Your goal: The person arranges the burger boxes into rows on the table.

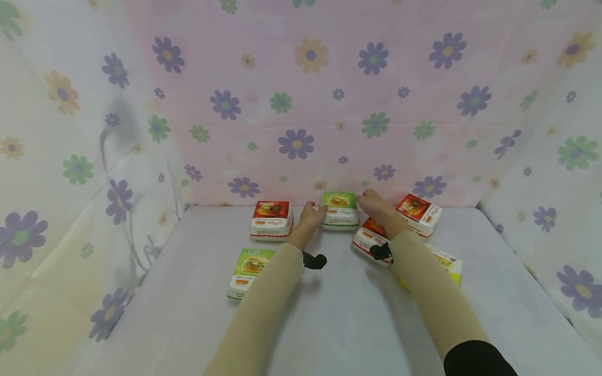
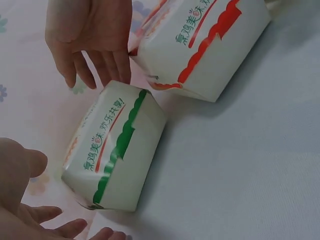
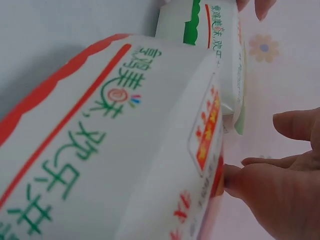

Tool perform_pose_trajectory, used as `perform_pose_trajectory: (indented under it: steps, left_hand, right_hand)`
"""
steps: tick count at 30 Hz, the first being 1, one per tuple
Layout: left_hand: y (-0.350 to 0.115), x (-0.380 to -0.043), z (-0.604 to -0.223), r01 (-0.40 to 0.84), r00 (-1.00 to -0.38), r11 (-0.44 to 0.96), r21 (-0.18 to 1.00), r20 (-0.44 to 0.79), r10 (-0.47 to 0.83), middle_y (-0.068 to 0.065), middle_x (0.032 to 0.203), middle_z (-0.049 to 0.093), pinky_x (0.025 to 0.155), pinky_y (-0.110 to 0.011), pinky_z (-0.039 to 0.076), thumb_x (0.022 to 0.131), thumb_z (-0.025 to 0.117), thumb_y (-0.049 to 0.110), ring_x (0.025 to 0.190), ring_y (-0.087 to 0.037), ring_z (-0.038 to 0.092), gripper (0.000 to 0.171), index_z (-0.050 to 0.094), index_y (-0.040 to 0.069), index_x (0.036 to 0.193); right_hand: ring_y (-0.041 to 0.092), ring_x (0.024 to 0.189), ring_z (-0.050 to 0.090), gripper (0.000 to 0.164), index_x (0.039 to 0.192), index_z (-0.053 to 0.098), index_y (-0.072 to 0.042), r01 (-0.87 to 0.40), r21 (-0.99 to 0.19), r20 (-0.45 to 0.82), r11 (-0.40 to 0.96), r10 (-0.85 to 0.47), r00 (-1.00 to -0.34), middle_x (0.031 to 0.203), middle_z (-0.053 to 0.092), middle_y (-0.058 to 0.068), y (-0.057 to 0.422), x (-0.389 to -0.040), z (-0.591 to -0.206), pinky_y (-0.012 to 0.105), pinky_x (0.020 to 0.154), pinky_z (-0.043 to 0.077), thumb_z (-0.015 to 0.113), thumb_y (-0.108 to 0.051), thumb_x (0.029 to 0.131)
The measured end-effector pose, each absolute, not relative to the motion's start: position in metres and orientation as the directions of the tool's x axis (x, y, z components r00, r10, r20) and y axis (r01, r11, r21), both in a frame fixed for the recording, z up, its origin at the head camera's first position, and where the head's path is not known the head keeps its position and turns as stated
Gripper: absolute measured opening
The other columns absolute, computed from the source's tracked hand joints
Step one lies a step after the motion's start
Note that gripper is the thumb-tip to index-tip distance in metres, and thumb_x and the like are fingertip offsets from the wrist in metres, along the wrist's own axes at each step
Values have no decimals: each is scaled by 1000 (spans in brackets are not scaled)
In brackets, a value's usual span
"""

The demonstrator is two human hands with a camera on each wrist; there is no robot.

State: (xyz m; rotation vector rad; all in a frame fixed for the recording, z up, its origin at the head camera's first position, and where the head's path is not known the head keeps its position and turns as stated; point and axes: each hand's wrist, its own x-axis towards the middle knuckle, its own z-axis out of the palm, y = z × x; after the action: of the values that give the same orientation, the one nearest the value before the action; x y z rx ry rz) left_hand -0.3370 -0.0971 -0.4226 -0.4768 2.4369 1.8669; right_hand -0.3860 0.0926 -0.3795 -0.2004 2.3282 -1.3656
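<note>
A green-and-white burger box (image 1: 339,211) sits at the back middle of the table, between the two hands. My left hand (image 1: 309,222) is at its left side; in the left wrist view the left hand's fingers (image 2: 67,227) are spread, with a gap to the box. On the box's other side is my right hand (image 1: 378,209), its fingers (image 2: 110,65) extended and loose near the box's end; whether they touch it I cannot tell. Just below the right hand, partly hidden by it, lies a red-and-white burger box (image 3: 120,130). Neither hand grips anything.
Another red burger box (image 1: 271,220) stands left of the left hand, with a green one (image 1: 249,271) in front, partly behind the forearm. Right of the right arm are a red box (image 1: 419,214) and a yellow one (image 1: 447,261). A flowered curtain (image 1: 310,104) hangs behind the table.
</note>
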Motion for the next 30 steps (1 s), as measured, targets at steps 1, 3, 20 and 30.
perform_pose_trajectory:
  steps: [1, 3, 20, 30]
  left_hand:
    - [-98, -339, -425, -268, -950, 236, 934, -215, -225, -18, 146, 33, 102, -47, 36, 97, 49, 37, 133, -31, 33, 62, 27, 6, 145]
    - [-100, -341, -428, -280, -946, 255, 926, -220, -237, -17, 145, 34, 102, -46, 37, 96, 48, 39, 132, -30, 34, 62, 28, 6, 145]
    - [-97, -351, -440, -319, -937, 272, 908, -259, -236, -16, 133, 47, 95, -39, 43, 94, 53, 39, 120, -25, 46, 62, 39, -1, 138]
    - [-97, -347, -439, -316, -942, 264, 911, -268, -203, -14, 131, 50, 97, -40, 42, 95, 51, 39, 120, -25, 46, 57, 44, 2, 137]
  right_hand:
    - [40, 136, 21, 60, 147, 10, 5, 88, -854, -290, 512, -329, -898, 150, 17, 24, 91, -388, -379, 53, 109, 22, 35, -27, 102]
    - [41, 134, 25, 59, 145, 13, 7, 75, -842, -293, 535, -336, -895, 147, 22, 26, 89, -391, -381, 53, 107, 26, 36, -26, 101]
    - [28, 103, 41, 58, 145, 6, 4, 231, -882, -390, 411, -360, -847, 129, 29, 20, 73, -399, -392, 36, 82, 42, 36, -6, 96]
    - [29, 106, 42, 45, 137, 17, 7, 224, -891, -374, 395, -358, -856, 130, 31, 22, 71, -401, -398, 39, 87, 43, 34, -4, 97]
